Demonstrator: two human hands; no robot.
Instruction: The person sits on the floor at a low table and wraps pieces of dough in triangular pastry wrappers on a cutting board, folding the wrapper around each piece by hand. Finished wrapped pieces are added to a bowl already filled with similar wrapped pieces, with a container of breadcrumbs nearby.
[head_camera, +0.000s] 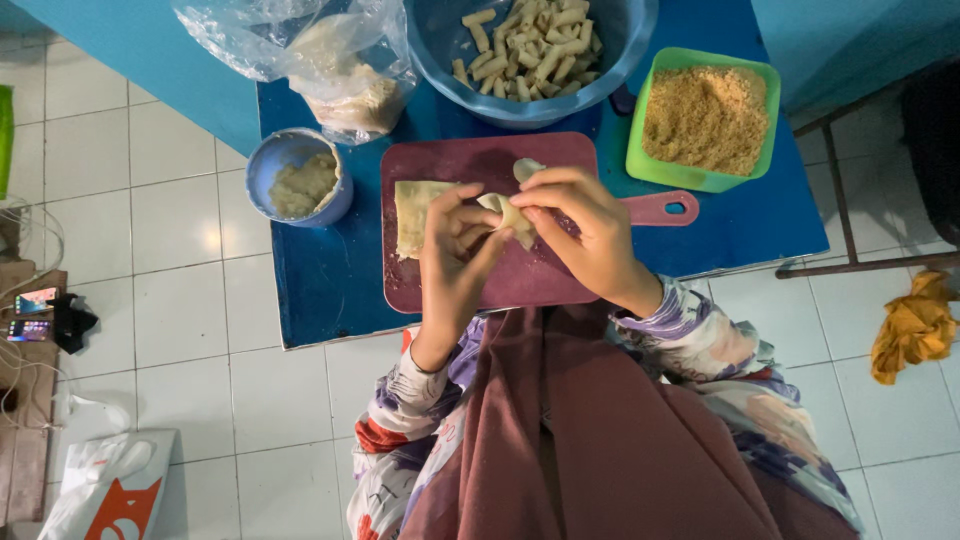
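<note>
A pale, soft dough wrapper (510, 215), partly folded, was held just above the middle of the cutting board (440, 165), pinched between both hands. The left hand (455, 250) had its fingers curled shut on the wrapper's near side; the right hand (585, 225) arched over it from the far side, thumb and fingertips closed on the same piece. A second wrapper (412, 213), flat, roughly square and slightly wrinkled, lay on the board's left part, just beside the left hand. A small rounded scrap of dough (527, 168) sat near the board's far edge, close to the right hand's knuckles.

The board was smooth, dull red plastic with rounded corners and a holed handle (665, 208) that pointed toward the table's right edge. It rested on a low blue table (320, 275), near its front edge. At the left edge stood a small round blue cup (297, 175) of lumpy beige filling. Along the far edge were a crumpled clear plastic bag (330, 55), a wide blue bowl (440, 45) of short rolled pieces (530, 45), and a square green container (755, 140) of coarse brown crumbs (705, 115). Bare table surface showed to the left of the board and to the right beyond the handle. White floor tiles (180, 300) surrounded the table.
</note>
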